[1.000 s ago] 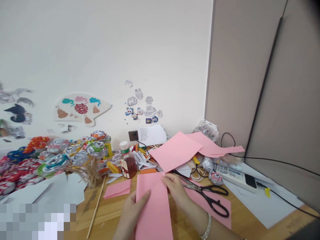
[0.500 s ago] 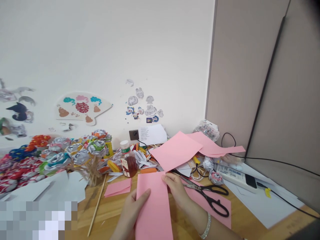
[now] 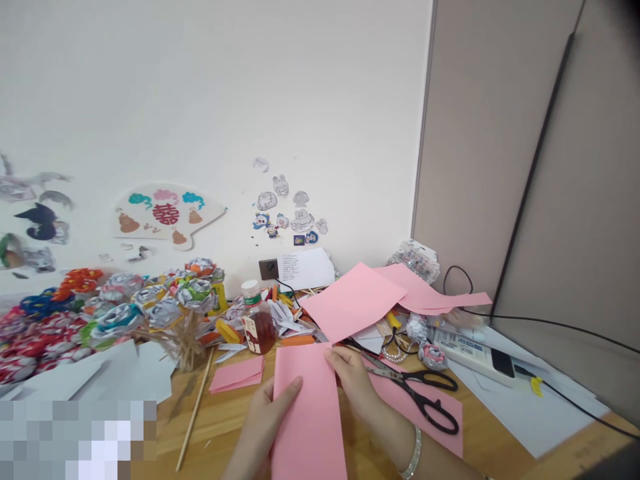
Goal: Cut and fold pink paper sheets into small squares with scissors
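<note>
A long strip of pink paper (image 3: 309, 420), apparently folded, stands between my hands over the wooden table. My left hand (image 3: 273, 407) grips its left edge, thumb flat on the front and the other fingers behind. At the top right corner, my right hand (image 3: 353, 380) pinches the same paper between thumb and fingertips. Just right of that hand lie black-handled scissors (image 3: 415, 387), on top of another pink sheet (image 3: 445, 417). A small folded pink piece (image 3: 237, 375) rests on the table to the left. Behind the hands, a large pink sheet (image 3: 355, 300) lies across the clutter.
A jar of reddish liquid (image 3: 259, 327) stands behind the small folded piece. A thin wooden stick (image 3: 195, 410) lies at left, near paper flowers (image 3: 195, 293) on sticks. To the right are a white power strip (image 3: 470, 357), a black cable (image 3: 565, 325) and white sheets (image 3: 520, 413).
</note>
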Demonstrator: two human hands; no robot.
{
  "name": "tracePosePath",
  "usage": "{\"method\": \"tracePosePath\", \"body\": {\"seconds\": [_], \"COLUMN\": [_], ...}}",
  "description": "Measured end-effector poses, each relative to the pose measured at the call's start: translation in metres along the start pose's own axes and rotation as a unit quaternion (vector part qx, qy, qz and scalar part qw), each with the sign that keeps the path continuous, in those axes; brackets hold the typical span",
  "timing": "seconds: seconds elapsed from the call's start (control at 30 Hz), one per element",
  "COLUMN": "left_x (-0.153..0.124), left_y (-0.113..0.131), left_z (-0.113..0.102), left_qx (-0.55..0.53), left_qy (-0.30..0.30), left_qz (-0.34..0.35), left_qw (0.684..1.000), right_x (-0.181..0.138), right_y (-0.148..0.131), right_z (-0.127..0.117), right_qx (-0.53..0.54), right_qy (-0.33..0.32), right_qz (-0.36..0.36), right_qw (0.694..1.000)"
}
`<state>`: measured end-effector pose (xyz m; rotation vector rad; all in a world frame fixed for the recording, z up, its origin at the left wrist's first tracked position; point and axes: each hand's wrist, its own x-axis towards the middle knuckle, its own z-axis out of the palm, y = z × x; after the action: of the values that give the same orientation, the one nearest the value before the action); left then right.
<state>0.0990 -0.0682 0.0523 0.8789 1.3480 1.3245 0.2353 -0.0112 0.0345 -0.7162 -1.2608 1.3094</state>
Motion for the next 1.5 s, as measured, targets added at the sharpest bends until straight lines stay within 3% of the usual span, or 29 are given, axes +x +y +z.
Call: {"method": "tracePosePath", "body": {"seconds": [0.37,0.53,0.87,1.07,1.37,1.5], "left_x": [0.0,0.003,0.01,0.009,0.03,0.031], "left_y": [0.004,0.014,0.016,0.02,0.007,0.004], "left_z": [-0.002,-0.01,-0.021,-0.023,-0.035,-0.033], "left_qx": [-0.014,-0.031,0.115,0.099,0.179,0.178], "left_qy": [-0.012,-0.02,-0.013,-0.033,0.054,-0.021], "left_qz": [-0.011,0.029,0.098,0.104,0.177,0.14], "left_qw": [1.0,0.999,0.988,0.989,0.966,0.974], "right_x": [0.001,0.001,0.002,0.003,0.005,0.006], "right_y": [0.002,0.005,0.007,0.011,0.02,0.016], "right_z": [-0.002,-0.001,-0.001,-0.002,0.0,-0.001], "right_qx": [-0.054,-0.087,-0.139,-0.119,-0.139,-0.182], "right_qy": [-0.017,-0.057,-0.07,-0.073,-0.066,-0.031], "right_qz": [-0.028,-0.023,-0.037,-0.041,-0.036,-0.063], "right_qw": [0.998,0.994,0.987,0.989,0.987,0.981]}}
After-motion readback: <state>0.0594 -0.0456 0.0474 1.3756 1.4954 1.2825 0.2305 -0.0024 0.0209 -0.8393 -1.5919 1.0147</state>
